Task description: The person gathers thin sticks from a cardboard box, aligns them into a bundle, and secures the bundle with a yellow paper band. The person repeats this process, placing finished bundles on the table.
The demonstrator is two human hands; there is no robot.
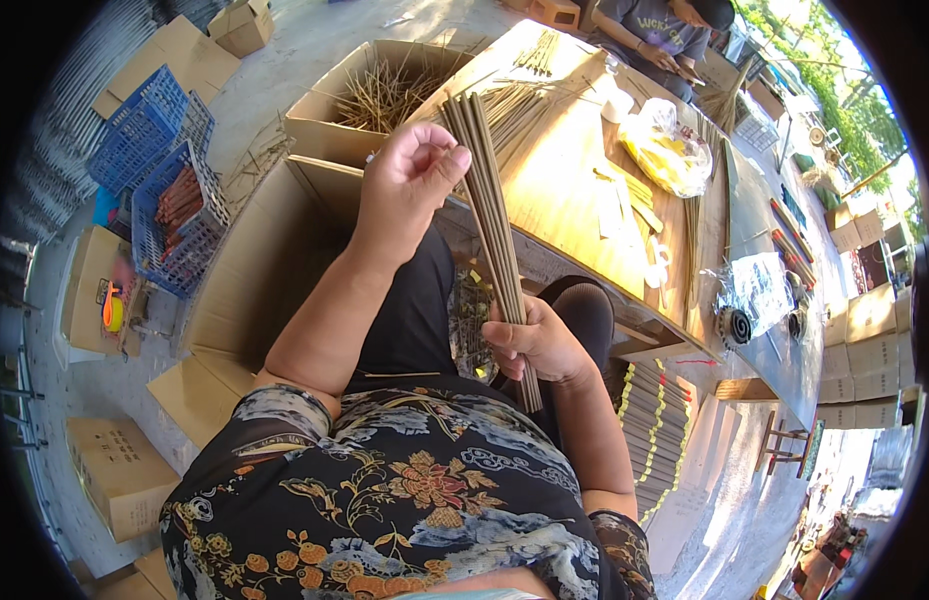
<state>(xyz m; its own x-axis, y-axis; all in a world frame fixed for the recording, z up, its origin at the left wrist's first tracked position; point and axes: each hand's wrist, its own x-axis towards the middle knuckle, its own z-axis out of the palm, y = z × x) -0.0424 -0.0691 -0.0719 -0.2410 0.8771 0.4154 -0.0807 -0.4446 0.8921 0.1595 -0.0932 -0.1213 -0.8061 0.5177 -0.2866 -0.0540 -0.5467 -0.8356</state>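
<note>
A bundle of long, thin brown sticks [492, 215], which look like incense sticks, stands tilted in front of me, its upper end leaning left. My right hand [542, 340] is wrapped round it near the lower end, thumb across the front. Beside the upper end is my left hand [412, 180], fingers curled and thumb pressed to the forefinger, right at the bundle's left edge. Whether a stick is pinched there is too small to tell. More loose sticks [514, 112] lie on the wooden table [554, 185] beyond the bundle.
An open carton [302, 118] of thin sticks stands beyond my left hand. Blue crates [139, 130] are at far left. A plastic bag with yellow contents [667, 150] lies on the table. Tied stick bundles [652, 430] are low at right. Across the table sits another person [649, 35].
</note>
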